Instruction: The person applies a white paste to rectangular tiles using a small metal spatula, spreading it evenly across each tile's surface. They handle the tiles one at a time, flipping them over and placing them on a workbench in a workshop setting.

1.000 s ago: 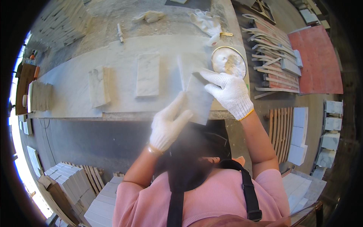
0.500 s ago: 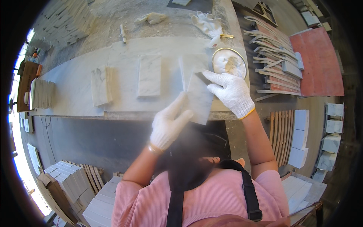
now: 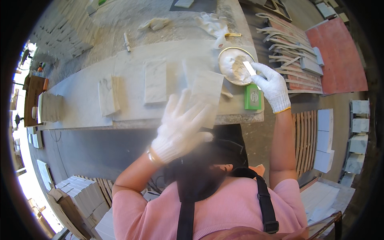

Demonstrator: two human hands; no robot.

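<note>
My left hand (image 3: 180, 128), in a white knit glove, is open with fingers spread, over the near left part of a pale marble tile (image 3: 210, 82). Haze blurs the fingertips, so I cannot tell whether they touch it. My right hand (image 3: 272, 86), gloved alike, pinches a flat scraper (image 3: 250, 69) whose bright blade reaches the rim of a round tub (image 3: 220, 59). White paste (image 3: 236, 64) with a scooped, uneven surface fills the tub. Left of the tile lie another marble tile (image 3: 155, 81) and a small stack of tiles (image 3: 108, 96).
A green box (image 3: 253, 100) sits at the bench's right corner, below the tub. Farther back are loose gloves (image 3: 212, 26) and a white marker-like stick (image 3: 127, 42). Stacked slabs (image 3: 64, 32) rise at far left. Strips on a red board (image 3: 294, 60) stand to the right.
My right hand has moved right, taking the scraper from the tile to the tub and uncovering the green box. My left hand has let go of the tile and spread its fingers.
</note>
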